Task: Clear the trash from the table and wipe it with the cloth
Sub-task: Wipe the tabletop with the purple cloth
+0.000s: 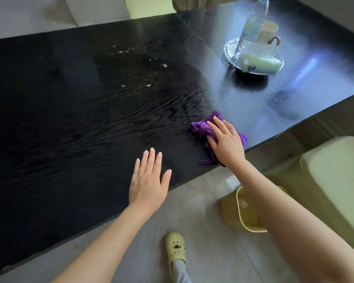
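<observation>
A crumpled purple cloth (202, 129) lies on the black wood-grain table (70, 119) near its front right edge. My right hand (226, 139) presses flat on top of the cloth, fingers spread forward. My left hand (149, 180) rests flat and empty on the table at the near edge, fingers apart, a little left of the cloth. Small pale crumbs (148, 85) are scattered on the table's middle, beyond both hands.
At the far right a silver dish (231, 56) holds a clear plastic bottle (253, 23), a cream mug (269, 31) and a pale packet (260, 63). A yellow bin (247, 217) stands on the floor by a light green seat (335, 176). My shoe (175, 246) is below.
</observation>
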Demonstrator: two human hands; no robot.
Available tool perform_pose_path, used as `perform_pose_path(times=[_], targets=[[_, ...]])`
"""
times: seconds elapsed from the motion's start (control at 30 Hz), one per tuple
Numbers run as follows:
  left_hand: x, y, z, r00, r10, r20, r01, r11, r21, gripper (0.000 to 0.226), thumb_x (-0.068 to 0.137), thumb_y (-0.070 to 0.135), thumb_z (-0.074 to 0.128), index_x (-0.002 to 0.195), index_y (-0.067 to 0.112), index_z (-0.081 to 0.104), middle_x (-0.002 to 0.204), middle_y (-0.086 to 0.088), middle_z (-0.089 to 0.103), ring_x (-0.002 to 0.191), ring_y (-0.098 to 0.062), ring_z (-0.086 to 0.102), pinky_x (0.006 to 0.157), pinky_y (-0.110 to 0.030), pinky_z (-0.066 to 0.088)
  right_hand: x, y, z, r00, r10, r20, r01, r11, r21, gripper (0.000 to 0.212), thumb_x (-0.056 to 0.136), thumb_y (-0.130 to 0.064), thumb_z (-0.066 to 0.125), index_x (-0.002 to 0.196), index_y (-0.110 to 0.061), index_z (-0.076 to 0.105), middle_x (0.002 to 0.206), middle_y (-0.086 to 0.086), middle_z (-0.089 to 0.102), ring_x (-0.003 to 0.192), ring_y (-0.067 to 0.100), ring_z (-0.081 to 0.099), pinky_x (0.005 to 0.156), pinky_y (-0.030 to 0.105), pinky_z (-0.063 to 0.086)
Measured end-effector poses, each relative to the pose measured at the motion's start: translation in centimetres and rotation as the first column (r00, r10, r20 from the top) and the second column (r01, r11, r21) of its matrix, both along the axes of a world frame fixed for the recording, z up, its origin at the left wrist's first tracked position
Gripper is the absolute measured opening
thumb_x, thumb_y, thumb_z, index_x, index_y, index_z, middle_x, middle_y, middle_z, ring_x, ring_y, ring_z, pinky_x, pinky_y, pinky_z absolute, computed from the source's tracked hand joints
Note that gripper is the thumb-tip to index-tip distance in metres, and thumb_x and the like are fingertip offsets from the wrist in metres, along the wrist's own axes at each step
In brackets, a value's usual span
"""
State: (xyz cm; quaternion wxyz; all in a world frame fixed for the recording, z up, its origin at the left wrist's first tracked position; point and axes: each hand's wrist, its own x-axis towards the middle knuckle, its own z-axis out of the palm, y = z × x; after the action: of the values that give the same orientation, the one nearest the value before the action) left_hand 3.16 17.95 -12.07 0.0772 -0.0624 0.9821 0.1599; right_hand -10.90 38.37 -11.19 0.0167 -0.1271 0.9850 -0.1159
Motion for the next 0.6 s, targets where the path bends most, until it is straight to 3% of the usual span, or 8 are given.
perform_pose_path(times=[0.1,0.2,0.4,0.5,0.6], targets=[[-1.0,1.1,0.7,0.999,0.031,0.024,-0.032,0.999,0.040,0.078,0.086,0.057,-0.004,0.152,0.016,0.003,0.162,-0.003,-0.004,0.149,-0.015,-0.009,0.120,-0.032,-0.009,-0.6,0.5,0.7,0.992,0.046,0.121,-0.047,0.999,0.008,0.059,0.095,-0.046,0.042,0.149,-0.029,0.027,0.159,-0.004,0.021,0.147,0.026,0.016,0.120,0.038,0.016],[-3.4,2.5,1.9,0.999,-0.014,0.029,0.011,0.996,0.084,0.063,0.099,0.046,0.017,0.152,0.016,0.002,0.162,-0.003,-0.004,0.149,-0.014,-0.008,0.121,-0.032,-0.007,-1.4,1.2,2.3,0.961,0.047,0.273,-0.002,0.987,-0.160,0.063,0.097,-0.048,0.037,0.152,-0.025,0.016,0.160,-0.003,0.020,0.147,0.023,0.014,0.120,0.038,0.014],[-12.5,6.7,4.5,0.995,-0.089,-0.042,0.097,0.949,0.300,0.059,0.100,0.030,0.034,0.152,0.016,0.009,0.162,-0.004,0.009,0.149,-0.016,0.005,0.121,-0.033,0.007,-2.0,4.8,3.4,0.985,0.027,0.173,-0.044,0.994,0.101,0.053,0.094,-0.035,0.048,0.144,-0.022,0.035,0.137,0.004,0.050,0.126,0.030,0.040,0.103,0.041,0.032],[-16.8,9.3,5.5,0.978,-0.201,0.056,0.168,0.917,0.362,0.070,0.093,0.012,0.043,0.152,0.022,0.007,0.162,-0.002,0.009,0.148,-0.020,0.014,0.117,-0.040,0.021,-2.3,5.5,3.5,0.982,0.043,0.185,-0.062,0.993,0.098,0.051,0.089,-0.035,0.056,0.136,-0.019,0.044,0.123,0.007,0.056,0.117,0.030,0.046,0.097,0.040,0.039],[-19.8,10.6,6.1,0.926,-0.326,0.189,0.284,0.933,0.220,0.085,0.081,0.000,0.045,0.152,0.027,0.008,0.160,-0.002,0.015,0.141,-0.026,0.026,0.110,-0.044,0.032,-3.9,6.6,4.2,0.942,0.004,0.334,0.007,0.999,-0.032,0.048,0.084,-0.033,0.060,0.125,-0.013,0.050,0.120,0.011,0.058,0.114,0.032,0.051,0.095,0.039,0.044]])
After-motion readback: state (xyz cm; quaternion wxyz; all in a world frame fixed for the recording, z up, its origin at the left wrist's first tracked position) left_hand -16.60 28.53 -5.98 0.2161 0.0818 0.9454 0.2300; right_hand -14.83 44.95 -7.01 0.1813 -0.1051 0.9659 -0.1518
